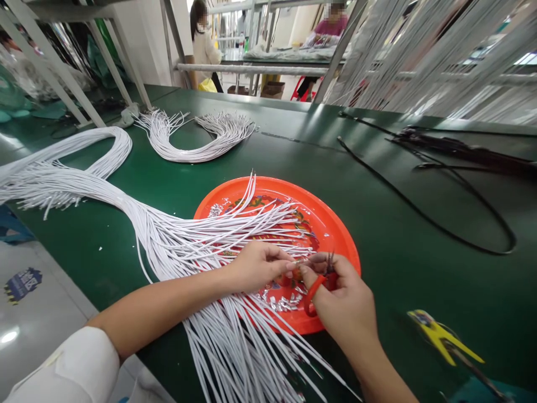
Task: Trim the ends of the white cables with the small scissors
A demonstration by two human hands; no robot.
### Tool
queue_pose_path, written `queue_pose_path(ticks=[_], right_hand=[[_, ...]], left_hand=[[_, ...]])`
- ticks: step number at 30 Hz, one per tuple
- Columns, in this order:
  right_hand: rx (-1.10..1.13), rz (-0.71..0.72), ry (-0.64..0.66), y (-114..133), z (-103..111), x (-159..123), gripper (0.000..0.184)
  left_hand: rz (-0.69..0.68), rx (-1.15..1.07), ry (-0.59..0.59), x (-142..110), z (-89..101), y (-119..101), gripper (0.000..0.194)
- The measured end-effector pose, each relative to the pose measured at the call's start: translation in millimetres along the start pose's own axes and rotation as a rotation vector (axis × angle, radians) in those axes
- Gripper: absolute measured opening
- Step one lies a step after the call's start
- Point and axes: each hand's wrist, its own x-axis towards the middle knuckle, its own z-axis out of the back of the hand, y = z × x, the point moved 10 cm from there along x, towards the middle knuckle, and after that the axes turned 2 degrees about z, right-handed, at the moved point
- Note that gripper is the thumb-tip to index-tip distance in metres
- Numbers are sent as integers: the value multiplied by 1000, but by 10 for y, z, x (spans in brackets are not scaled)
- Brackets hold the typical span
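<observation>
My left hand is closed in a pinch over the tray, on what looks like the end of a white cable. Facing it, fingertips almost touching, my right hand is closed around a pair of red-handled scissors. The scissors' blades are mostly hidden by my fingers. A large bundle of white cables fans out on both sides of my left forearm. Many of their ends lie over a red round tray with a printed pattern. Small silvery foil scraps are scattered in the tray.
More white cables lie curled at the back, with a looped bundle at left. Black cables and a yellow-handled tool lie at right on the green table. Metal racks and two people are beyond.
</observation>
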Motion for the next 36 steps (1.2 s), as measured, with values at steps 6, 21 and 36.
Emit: queue_pose_path(ticks=[6, 21, 36], right_hand=[[306, 17, -98, 58, 88, 5, 26], [46, 68, -114, 32, 69, -31, 24], [217, 48, -37, 7, -6, -36, 20]], left_hand=[[-48, 30, 8, 28, -3, 45, 20], [-39, 7, -3, 8, 5, 43, 17], [-7, 85, 24, 11, -14, 55, 14]])
